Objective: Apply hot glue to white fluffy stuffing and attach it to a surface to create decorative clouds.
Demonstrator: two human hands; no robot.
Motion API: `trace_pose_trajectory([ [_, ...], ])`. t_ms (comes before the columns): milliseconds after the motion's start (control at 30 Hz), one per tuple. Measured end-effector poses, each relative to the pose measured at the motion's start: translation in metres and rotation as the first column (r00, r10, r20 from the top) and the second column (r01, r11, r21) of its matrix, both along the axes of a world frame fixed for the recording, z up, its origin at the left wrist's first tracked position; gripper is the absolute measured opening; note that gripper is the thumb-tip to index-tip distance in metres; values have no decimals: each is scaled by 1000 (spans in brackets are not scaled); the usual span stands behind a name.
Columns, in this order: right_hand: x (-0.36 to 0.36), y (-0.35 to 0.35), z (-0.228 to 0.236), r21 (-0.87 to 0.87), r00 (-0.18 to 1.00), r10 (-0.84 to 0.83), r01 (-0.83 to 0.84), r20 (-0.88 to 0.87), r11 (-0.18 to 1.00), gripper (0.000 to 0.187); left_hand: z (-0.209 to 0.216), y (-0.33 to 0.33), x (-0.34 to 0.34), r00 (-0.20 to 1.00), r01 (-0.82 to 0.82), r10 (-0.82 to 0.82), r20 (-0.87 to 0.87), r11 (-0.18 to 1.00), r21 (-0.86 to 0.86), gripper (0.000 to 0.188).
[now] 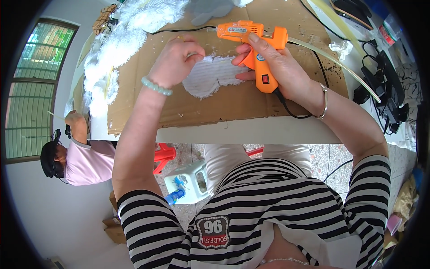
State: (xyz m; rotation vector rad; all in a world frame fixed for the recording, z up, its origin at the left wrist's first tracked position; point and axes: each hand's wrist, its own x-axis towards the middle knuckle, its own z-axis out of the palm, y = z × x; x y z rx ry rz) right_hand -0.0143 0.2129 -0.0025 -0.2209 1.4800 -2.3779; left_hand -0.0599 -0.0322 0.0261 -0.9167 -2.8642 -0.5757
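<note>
My right hand (291, 74) is wrapped round the handle of an orange hot glue gun (266, 67), its nozzle aimed left. A pale glue stick (336, 60) runs out of the gun's back end. Under the gun lies a flat white fluffy fabric piece (208, 80) with a ribbed surface, on brown cardboard (179, 110). My left hand (177, 62) is held at that piece's upper left edge, fingers curled into a pinch. What they hold, if anything, is too small to make out.
White fluffy material (114, 54) is heaped at the left and back. Black cords, a power strip (387, 96), crumpled tissue (341, 49) and a plastic bottle (389, 31) lie at the right. A co-worker in pink (89, 161) is at the left; below stand a pale stool (186, 179) and a red stool (164, 157).
</note>
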Motion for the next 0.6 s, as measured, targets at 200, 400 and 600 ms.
trace_pose_trajectory([
  [200,0,-2,0,14,1000,11,-11,-16,1000,46,-9,-14,24,916,182,-228,-331,969,-166,13],
  [400,-1,-2,1,29,1000,12,-12,7,1000,46,-5,-8,47,885,145,-226,-408,964,-222,20],
  [600,0,-2,1,23,1000,27,-27,15,999,44,-10,4,50,976,-93,111,-189,990,104,22],
])
